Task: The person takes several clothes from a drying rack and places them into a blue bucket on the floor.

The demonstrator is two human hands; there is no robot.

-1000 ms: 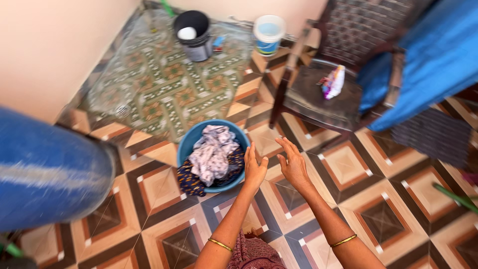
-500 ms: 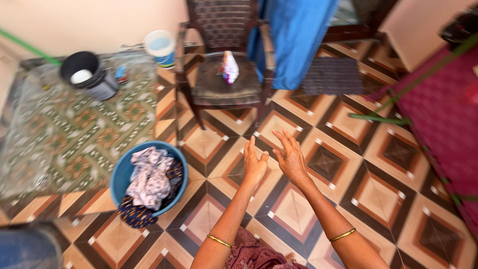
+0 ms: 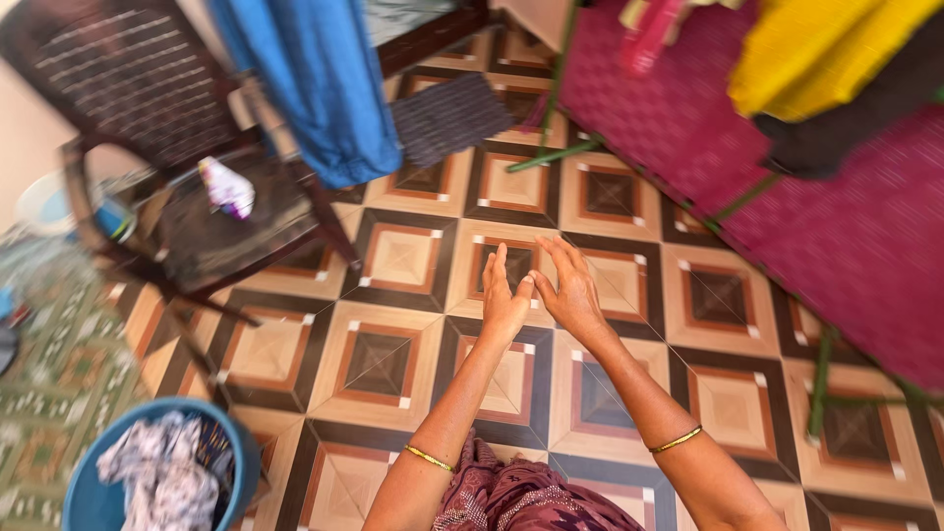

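Blue basin [image 3: 88,497] shifted left; left hand [image 3: 503,303] empty.

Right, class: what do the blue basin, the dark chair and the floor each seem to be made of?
Blue basin: probably plastic, with a smooth, evenly coloured rim. Chair: apparently dark wood, with a woven-looking back. Floor: likely glossy ceramic tile, with repeated geometric squares and faint sheen.

Open tiled floor [image 3: 393,261] lies ahead of the raised hands, with nothing on it. Left of that floor stands a dark wooden chair [image 3: 187,187]; right of it, a magenta mat [image 3: 846,236]; beyond it hangs a blue cloth [image 3: 315,79].
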